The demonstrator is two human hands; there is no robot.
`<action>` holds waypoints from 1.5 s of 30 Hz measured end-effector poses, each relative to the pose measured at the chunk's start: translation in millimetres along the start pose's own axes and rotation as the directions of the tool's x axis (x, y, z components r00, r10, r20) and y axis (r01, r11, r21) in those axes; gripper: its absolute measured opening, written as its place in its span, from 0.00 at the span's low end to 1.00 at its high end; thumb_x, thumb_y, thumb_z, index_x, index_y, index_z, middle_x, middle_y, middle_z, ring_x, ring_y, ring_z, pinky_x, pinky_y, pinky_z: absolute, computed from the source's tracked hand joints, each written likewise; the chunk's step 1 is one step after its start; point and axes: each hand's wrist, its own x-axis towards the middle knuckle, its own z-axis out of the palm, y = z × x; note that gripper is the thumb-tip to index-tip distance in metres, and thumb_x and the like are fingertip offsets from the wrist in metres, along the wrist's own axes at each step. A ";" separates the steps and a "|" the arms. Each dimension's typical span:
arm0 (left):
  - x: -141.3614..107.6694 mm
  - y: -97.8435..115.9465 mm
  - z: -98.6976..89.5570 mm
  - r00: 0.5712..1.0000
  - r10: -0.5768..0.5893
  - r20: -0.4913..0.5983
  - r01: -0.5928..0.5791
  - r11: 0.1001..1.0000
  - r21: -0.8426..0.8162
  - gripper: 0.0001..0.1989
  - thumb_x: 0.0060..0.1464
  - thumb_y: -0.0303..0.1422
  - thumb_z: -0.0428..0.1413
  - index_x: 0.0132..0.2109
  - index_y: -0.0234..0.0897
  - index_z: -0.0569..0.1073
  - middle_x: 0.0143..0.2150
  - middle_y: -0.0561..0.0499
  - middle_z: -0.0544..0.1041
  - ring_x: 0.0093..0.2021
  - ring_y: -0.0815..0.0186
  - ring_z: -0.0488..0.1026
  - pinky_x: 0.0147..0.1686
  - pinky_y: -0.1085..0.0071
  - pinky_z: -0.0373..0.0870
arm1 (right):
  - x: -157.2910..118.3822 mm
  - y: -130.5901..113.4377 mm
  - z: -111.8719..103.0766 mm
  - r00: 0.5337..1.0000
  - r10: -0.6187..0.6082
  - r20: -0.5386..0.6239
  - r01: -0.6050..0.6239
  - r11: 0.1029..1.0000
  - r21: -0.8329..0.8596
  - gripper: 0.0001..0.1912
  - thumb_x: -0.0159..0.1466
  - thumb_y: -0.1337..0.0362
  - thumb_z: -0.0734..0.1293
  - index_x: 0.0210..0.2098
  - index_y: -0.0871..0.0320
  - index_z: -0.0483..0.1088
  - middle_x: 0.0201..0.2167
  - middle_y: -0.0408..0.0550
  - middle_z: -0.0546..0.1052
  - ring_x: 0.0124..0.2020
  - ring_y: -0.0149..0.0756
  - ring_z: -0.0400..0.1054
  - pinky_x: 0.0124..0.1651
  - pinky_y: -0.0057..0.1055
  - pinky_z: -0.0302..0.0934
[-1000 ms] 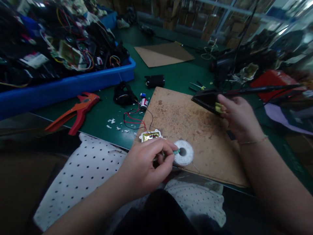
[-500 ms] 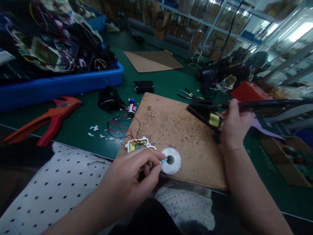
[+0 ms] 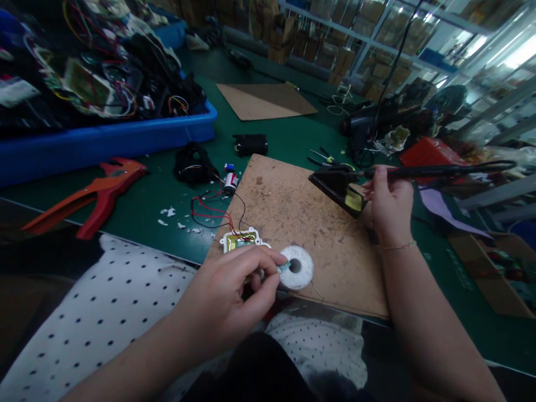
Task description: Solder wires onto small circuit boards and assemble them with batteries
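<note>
My left hand [image 3: 238, 287] pinches a small green circuit board [image 3: 285, 267] between thumb and fingers, over the edge of a white solder spool [image 3: 302, 268]. Just behind that hand lies a white-framed module [image 3: 240, 239], partly covered by it, with red and black wires running to a small cylindrical battery [image 3: 230, 183]. In my right hand [image 3: 391, 204] is a soldering iron [image 3: 439, 170], its front end at a black iron stand [image 3: 329, 181] with a yellow sponge [image 3: 353, 199]. Whether the tip sits inside the stand is hard to make out.
A brown work board [image 3: 293, 206] lies on the green table. Orange-red cutters [image 3: 103, 192] and a blue bin [image 3: 167, 131] full of wired parts are on the left. Small pliers [image 3: 324, 158], a red box [image 3: 431, 156] and a cardboard box [image 3: 494, 268] are toward the right.
My right hand has moved left with the soldering iron, and the iron stand has shifted left on the board. My left hand still pinches the circuit board by the spool. The view has shifted slightly.
</note>
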 end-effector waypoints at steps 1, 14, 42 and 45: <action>0.7 0.5 -0.3 1.000 0.004 -0.003 -0.004 1.000 0.002 0.07 0.56 0.22 0.56 0.33 0.37 0.72 0.43 0.53 0.82 0.23 0.77 0.68 0.25 0.78 0.66 | 2.5 2.0 -4.7 0.999 0.043 0.016 -0.043 0.999 0.005 0.19 0.61 0.46 0.70 0.37 0.57 0.73 0.21 0.41 0.72 0.20 0.28 0.63 0.23 0.27 0.57; 0.3 0.7 0.1 1.000 0.010 -0.013 -0.010 1.000 0.002 0.07 0.57 0.22 0.56 0.32 0.37 0.72 0.43 0.53 0.82 0.23 0.77 0.66 0.24 0.77 0.65 | -54.2 -44.6 -37.4 0.945 0.084 -0.317 0.003 0.965 0.263 0.15 0.61 0.50 0.69 0.30 0.54 0.66 0.27 0.41 0.65 0.21 0.25 0.52 0.19 0.28 0.43; 1.1 0.6 1.5 0.996 -0.093 -0.013 0.091 0.987 -0.131 0.05 0.54 0.21 0.60 0.33 0.34 0.74 0.44 0.54 0.83 0.25 0.80 0.69 0.25 0.81 0.66 | -157.9 -59.9 13.1 0.979 -0.082 -0.185 0.113 0.979 0.167 0.12 0.60 0.60 0.67 0.22 0.52 0.63 0.18 0.38 0.58 0.17 0.28 0.55 0.21 0.31 0.50; 1.8 0.0 2.0 0.997 -0.079 -0.018 0.076 0.989 -0.130 0.05 0.54 0.21 0.59 0.33 0.34 0.74 0.43 0.55 0.83 0.25 0.81 0.68 0.26 0.81 0.67 | -158.7 -58.3 10.2 0.986 -0.103 -0.134 0.126 0.977 0.173 0.13 0.60 0.60 0.69 0.21 0.54 0.65 0.17 0.38 0.63 0.17 0.28 0.58 0.20 0.30 0.51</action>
